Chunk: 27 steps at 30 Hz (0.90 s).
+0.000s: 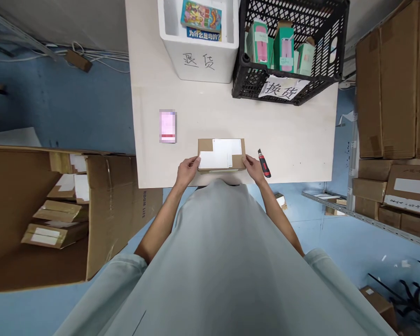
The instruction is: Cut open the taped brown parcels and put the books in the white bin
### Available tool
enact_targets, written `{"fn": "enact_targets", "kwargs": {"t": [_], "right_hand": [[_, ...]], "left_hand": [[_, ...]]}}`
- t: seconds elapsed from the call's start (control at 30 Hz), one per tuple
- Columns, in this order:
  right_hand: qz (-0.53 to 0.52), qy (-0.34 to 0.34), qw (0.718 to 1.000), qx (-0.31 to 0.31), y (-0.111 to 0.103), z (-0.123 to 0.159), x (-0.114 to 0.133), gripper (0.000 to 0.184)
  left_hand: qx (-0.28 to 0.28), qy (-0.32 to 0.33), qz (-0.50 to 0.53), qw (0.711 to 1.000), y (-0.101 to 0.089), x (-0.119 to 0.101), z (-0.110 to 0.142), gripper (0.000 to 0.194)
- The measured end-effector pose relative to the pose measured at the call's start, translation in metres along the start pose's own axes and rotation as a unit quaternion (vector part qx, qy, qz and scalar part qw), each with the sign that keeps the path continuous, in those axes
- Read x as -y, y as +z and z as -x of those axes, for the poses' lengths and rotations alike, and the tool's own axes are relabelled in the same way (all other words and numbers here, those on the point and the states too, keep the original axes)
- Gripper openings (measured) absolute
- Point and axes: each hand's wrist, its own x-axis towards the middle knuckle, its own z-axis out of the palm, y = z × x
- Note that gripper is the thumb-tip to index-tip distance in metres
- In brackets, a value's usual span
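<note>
A small brown cardboard box (206, 145) with white labels on its top sits at the front edge of the white table (231, 112). My left hand (188, 171) grips its left end, the thumb and fingers closed at the corner. At the opposite end my right hand (254, 169) holds the right corner in the same way. Just right of that hand lies a red and black utility knife (264, 164). The undersides of the box and the fingers beneath it are hidden.
At the back stand a white bin (206, 60) with packets inside and a black crate (290, 86) holding several green boxes. A blurred pink-screened phone (168, 126) lies left. On the floor is a large open carton (112, 210) with parcels; shelved boxes (388, 93) stand right.
</note>
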Motion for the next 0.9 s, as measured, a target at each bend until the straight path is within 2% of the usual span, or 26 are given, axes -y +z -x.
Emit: {"fn": "enact_targets", "kwargs": {"t": [0.17, 0.33, 0.47, 0.7, 0.9], "right_hand": [[-0.015, 0.038, 0.999, 0.02, 0.012, 0.004, -0.025, 0.06], [-0.015, 0.088, 0.996, -0.006, 0.005, 0.026, -0.056, 0.061], [-0.019, 0.095, 0.995, 0.001, 0.005, 0.037, -0.069, 0.065], [-0.039, 0.074, 0.996, 0.044, 0.02, 0.033, -0.067, 0.075], [-0.034, 0.049, 0.997, 0.046, 0.015, 0.032, -0.051, 0.069]], "left_hand": [[0.029, -0.06, -0.002, 0.998, 0.005, 0.015, -0.007, 0.047], [0.02, -0.101, 0.043, 0.994, 0.002, 0.036, 0.007, 0.054], [0.02, -0.112, 0.029, 0.993, 0.002, 0.046, 0.017, 0.053], [0.041, -0.083, 0.018, 0.996, 0.004, 0.046, 0.018, 0.057], [0.027, -0.074, 0.018, 0.997, 0.004, 0.04, 0.011, 0.053]]}}
